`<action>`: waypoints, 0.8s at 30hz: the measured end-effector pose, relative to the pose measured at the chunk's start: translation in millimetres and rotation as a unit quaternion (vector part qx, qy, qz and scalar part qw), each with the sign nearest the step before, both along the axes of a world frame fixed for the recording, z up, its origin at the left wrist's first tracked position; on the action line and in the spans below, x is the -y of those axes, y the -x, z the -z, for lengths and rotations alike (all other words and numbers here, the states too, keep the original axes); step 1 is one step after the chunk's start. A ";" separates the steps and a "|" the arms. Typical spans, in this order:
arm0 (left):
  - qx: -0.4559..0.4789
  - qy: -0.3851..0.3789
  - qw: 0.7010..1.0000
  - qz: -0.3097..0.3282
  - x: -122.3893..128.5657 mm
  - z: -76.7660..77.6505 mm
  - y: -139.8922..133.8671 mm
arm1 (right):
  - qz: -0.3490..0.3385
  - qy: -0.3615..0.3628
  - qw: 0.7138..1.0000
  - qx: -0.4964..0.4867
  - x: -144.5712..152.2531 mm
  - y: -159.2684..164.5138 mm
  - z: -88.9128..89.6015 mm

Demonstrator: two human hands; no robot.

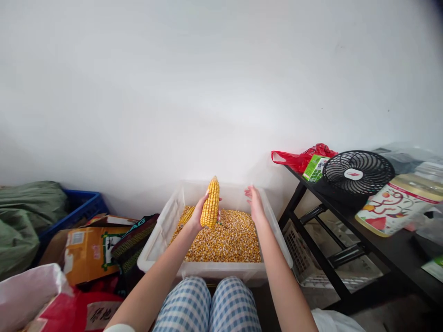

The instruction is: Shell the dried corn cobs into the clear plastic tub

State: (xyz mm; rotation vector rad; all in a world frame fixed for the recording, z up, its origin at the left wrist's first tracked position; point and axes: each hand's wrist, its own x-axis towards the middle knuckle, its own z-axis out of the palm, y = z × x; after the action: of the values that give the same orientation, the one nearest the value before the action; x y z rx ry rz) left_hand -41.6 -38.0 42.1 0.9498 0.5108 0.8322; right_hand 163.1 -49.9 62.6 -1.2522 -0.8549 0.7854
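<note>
My left hand (200, 213) is wrapped round a yellow corn cob (211, 203), which stands nearly upright over the bin with its narrow tip at the top. Most kernels on the side facing me look in place. Held apart to the right, my right hand (254, 198) has its fingers spread and nothing in it. Below both hands is a translucent white plastic bin (152, 240) with a thick layer of loose corn kernels (224, 240). More corn on the cob (186, 215) lies at the bin's left side, partly behind my left hand.
To the right stands a black table (346, 216) with a black fan (358, 173), a labelled jar (394, 205), a green box (314, 168) and a red plastic bag (304, 159). On the left are a blue crate (83, 207), an orange carton (86, 253) and a red-and-white sack (79, 306).
</note>
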 end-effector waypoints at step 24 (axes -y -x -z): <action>0.075 0.004 0.996 0.048 -5.8 25.9 -18.6 | 0.043 -0.063 0.972 -0.220 -55.5 17.2 47.1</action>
State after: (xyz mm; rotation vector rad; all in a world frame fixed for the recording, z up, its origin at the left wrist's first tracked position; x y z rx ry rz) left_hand -23.0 -32.2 16.1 0.8905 0.3363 0.8077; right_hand 145.9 5.5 15.5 -0.9453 -0.4774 0.8816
